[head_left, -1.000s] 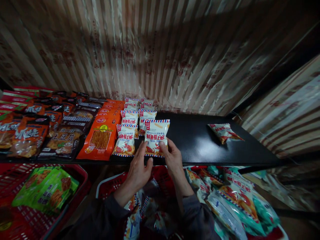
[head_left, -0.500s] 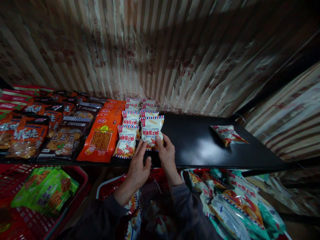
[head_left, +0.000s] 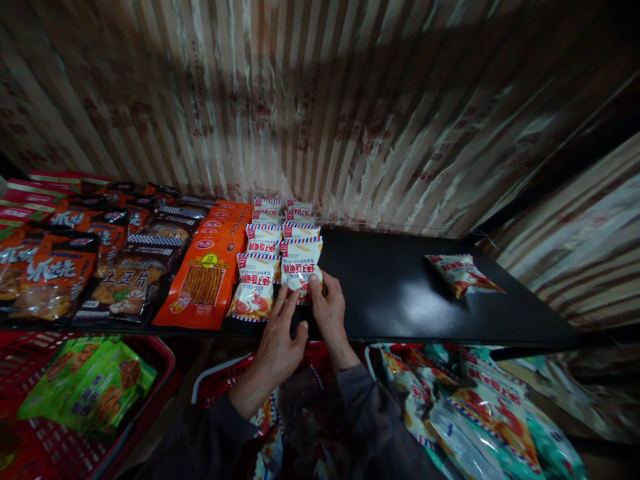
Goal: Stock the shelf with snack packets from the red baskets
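A white snack bag (head_left: pixel 301 264) with red lettering and striped edges leans on similar bags at the front of the second row on the shelf. My right hand (head_left: pixel 329 308) holds its lower right corner, thumb on the front and fingers along the side. My left hand (head_left: pixel 283 337) has its fingers stretched out, the tips at the bag's lower left and the thumb standing apart. Just left is the front bag (head_left: pixel 254 285) of the neighbouring row, of the same kind. A single bag (head_left: pixel 463 273) lies alone toward the right end of the black shelf (head_left: pixel 390 293).
Orange packets (head_left: pixel 203 280), dark packets (head_left: pixel 120 280) and orange-black packets (head_left: pixel 53 273) line the shelf's left part. Below stand a red basket (head_left: pixel 165 363) with green packets (head_left: pixel 93 383), a middle basket (head_left: pixel 200 387) and a right one with mixed bags (head_left: pixel 493 413). Striped sheeting (head_left: pixel 300 113) hangs behind.
The bag at my right hand has shifted slightly down and left and sits closer in line with its row. Both hands stay at it. The view has moved a little.
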A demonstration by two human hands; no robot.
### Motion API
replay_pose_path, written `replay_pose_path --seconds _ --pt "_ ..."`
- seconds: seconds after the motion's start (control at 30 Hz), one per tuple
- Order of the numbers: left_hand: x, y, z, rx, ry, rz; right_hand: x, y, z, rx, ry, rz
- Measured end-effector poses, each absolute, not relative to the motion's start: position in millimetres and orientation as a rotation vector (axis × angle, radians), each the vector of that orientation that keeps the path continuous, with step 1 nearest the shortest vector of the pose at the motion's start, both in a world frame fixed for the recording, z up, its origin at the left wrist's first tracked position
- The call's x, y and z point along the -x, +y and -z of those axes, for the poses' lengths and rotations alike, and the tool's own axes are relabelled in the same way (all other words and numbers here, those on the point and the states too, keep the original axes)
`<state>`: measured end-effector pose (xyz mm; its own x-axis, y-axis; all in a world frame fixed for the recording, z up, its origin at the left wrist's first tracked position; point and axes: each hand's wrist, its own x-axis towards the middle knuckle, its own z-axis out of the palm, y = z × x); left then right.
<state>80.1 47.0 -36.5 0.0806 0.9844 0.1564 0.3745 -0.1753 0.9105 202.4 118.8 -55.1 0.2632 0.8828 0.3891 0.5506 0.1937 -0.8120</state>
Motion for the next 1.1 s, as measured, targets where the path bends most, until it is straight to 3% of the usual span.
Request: replay_pose_path --seconds 1.1 --pt "-82.4 42.8 47.0 -1.773 1.420 -1.068 -201.8 120.2 48.0 1.552 -1.335 -0.543"
